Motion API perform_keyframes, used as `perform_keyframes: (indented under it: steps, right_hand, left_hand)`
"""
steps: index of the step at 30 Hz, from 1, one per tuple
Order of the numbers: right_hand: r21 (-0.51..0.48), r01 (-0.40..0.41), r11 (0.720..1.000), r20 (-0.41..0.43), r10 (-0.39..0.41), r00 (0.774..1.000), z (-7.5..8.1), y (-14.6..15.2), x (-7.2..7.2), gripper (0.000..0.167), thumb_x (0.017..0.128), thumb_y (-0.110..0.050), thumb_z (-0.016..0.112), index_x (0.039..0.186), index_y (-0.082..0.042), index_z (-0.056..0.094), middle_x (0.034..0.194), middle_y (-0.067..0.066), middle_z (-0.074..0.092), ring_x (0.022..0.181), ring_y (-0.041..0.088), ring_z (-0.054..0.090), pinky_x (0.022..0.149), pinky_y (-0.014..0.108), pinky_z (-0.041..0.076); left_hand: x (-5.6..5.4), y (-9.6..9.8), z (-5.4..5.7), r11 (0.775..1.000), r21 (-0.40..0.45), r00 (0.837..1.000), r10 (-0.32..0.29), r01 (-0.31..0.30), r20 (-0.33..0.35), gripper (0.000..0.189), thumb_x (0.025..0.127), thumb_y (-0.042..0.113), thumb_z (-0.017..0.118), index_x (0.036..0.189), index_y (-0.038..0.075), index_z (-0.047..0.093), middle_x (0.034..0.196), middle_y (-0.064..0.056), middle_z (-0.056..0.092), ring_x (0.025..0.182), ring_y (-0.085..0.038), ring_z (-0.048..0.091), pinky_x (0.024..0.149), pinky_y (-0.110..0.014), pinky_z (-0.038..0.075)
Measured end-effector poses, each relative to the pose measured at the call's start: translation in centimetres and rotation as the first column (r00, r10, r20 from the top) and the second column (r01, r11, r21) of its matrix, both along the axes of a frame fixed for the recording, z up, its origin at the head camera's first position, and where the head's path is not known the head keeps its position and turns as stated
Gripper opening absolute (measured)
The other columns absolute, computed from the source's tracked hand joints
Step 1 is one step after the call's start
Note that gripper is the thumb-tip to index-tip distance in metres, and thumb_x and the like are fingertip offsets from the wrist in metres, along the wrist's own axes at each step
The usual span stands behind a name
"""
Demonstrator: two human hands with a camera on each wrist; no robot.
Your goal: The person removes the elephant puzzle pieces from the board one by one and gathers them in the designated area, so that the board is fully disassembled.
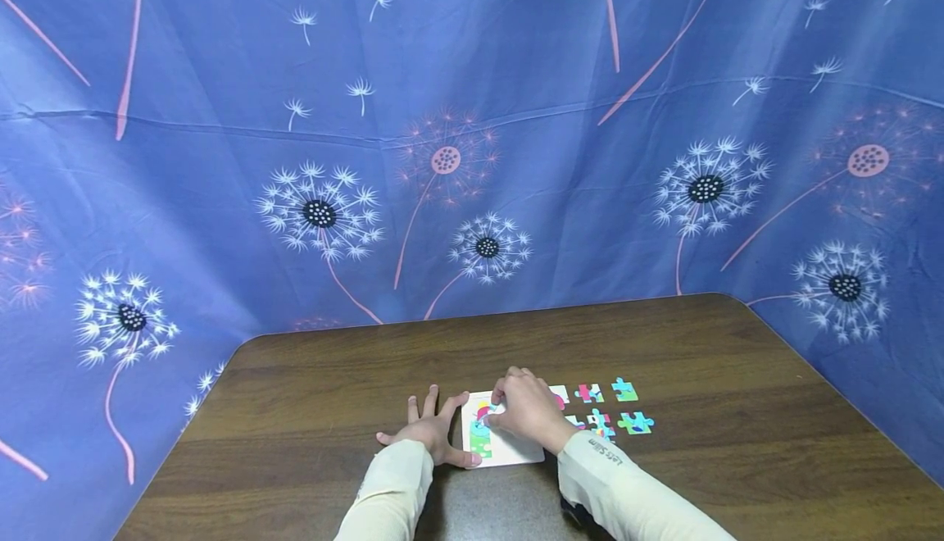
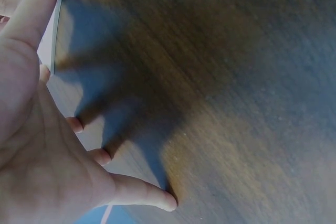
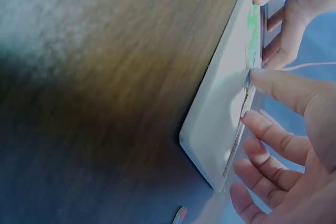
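Note:
A white puzzle board (image 1: 516,451) lies on the table, with colourful pieces (image 1: 480,438) fitted along its left side. My left hand (image 1: 430,430) is spread beside the board's left edge, its thumb resting on the near left corner and the index fingertip at the far left corner. Over the board, my right hand (image 1: 529,408) pinches a jigsaw piece (image 1: 485,412) with red and blue on it, between thumb and index finger. In the right wrist view the thumb (image 3: 273,82) touches the board's picture area, and the piece is mostly hidden.
Several loose jigsaw pieces lie in two rows right of the board, among them a green and blue one (image 1: 625,390) and another (image 1: 637,423) nearer me. Brown wooden table (image 1: 324,410) surrounds them. A blue dandelion-print cloth (image 1: 560,197) hangs behind.

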State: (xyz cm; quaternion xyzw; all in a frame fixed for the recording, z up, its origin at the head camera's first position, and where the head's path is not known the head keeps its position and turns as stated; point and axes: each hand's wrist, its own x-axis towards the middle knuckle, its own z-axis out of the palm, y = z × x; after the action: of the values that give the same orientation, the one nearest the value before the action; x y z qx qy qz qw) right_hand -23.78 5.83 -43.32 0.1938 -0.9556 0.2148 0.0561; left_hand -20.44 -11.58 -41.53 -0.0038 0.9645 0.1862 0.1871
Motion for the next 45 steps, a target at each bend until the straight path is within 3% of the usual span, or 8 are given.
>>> perform_keyframes:
  steps: [10,21,27,32,37,41,45]
  right_hand:
    - [-0.058,-0.064,0.996,-0.005,0.064,0.998,0.4,1.2,0.1,0.024,0.07,-0.018,0.091,0.084,-0.013,0.073,0.092,0.002,0.062,0.092,0.025,0.058,0.083,0.048,0.049]
    - [-0.069,-0.137,0.988,0.009,0.138,0.99,1.2,3.3,0.5,0.022,0.074,-0.017,0.09,0.091,-0.013,0.076,0.094,0.002,0.061,0.094,0.023,0.057,0.086,0.048,0.047]
    - [-0.078,-0.118,0.99,0.062,0.123,0.99,1.7,4.7,1.0,0.021,0.077,-0.016,0.089,0.093,-0.016,0.076,0.098,0.0,0.06,0.096,0.024,0.056,0.089,0.051,0.045]
    - [-0.041,-0.127,0.991,0.023,0.128,0.992,1.9,6.1,1.4,0.022,0.076,-0.017,0.09,0.093,-0.017,0.076,0.097,-0.003,0.06,0.094,0.022,0.058,0.086,0.047,0.044]
    - [-0.032,-0.142,0.989,-0.016,0.142,0.99,2.0,7.5,1.5,0.023,0.075,-0.02,0.091,0.093,-0.018,0.077,0.094,-0.007,0.059,0.085,0.017,0.054,0.079,0.04,0.043]
    - [-0.019,-0.16,0.987,-0.033,0.159,0.987,2.0,8.6,1.7,0.023,0.074,-0.021,0.091,0.092,-0.019,0.078,0.094,-0.006,0.059,0.088,0.017,0.054,0.077,0.039,0.043]
    - [-0.024,-0.166,0.986,-0.025,0.165,0.986,2.0,9.5,2.2,0.022,0.074,-0.021,0.091,0.09,-0.021,0.077,0.096,-0.008,0.058,0.095,0.019,0.056,0.082,0.044,0.045]
  left_hand:
    - [0.2,0.0,0.0,1.0,-0.002,1.0,-0.014,0.014,-0.009,0.095,0.077,0.047,0.087,0.155,0.035,0.033,0.168,-0.011,0.014,0.153,-0.045,0.008,0.094,-0.091,0.013]
    - [-1.0,-0.4,-2.7,1.0,-0.028,1.0,-0.011,0.011,-0.009,0.103,0.072,0.052,0.087,0.156,0.041,0.029,0.17,-0.007,0.011,0.154,-0.042,0.007,0.092,-0.092,0.012]
    - [-0.4,-0.2,-1.1,1.0,-0.021,1.0,-0.018,0.018,0.009,0.101,0.075,0.05,0.086,0.157,0.039,0.029,0.169,-0.009,0.011,0.153,-0.044,0.006,0.093,-0.092,0.013]
    - [0.2,-0.1,-0.1,1.0,0.0,1.0,-0.026,0.026,0.0,0.096,0.078,0.045,0.086,0.156,0.034,0.032,0.168,-0.012,0.013,0.153,-0.046,0.008,0.094,-0.091,0.014]
    - [0.3,-0.1,0.2,1.0,0.012,1.0,-0.028,0.028,-0.006,0.095,0.079,0.044,0.086,0.156,0.033,0.032,0.168,-0.012,0.013,0.153,-0.046,0.008,0.095,-0.091,0.013]
    - [0.2,-0.2,0.0,1.0,0.01,1.0,-0.028,0.028,-0.007,0.096,0.078,0.045,0.086,0.156,0.033,0.032,0.168,-0.012,0.013,0.153,-0.045,0.008,0.094,-0.091,0.013]
    - [0.1,-0.2,-0.2,0.999,0.013,1.0,-0.03,0.03,-0.006,0.097,0.077,0.046,0.086,0.157,0.034,0.032,0.169,-0.011,0.012,0.153,-0.045,0.007,0.094,-0.092,0.012]
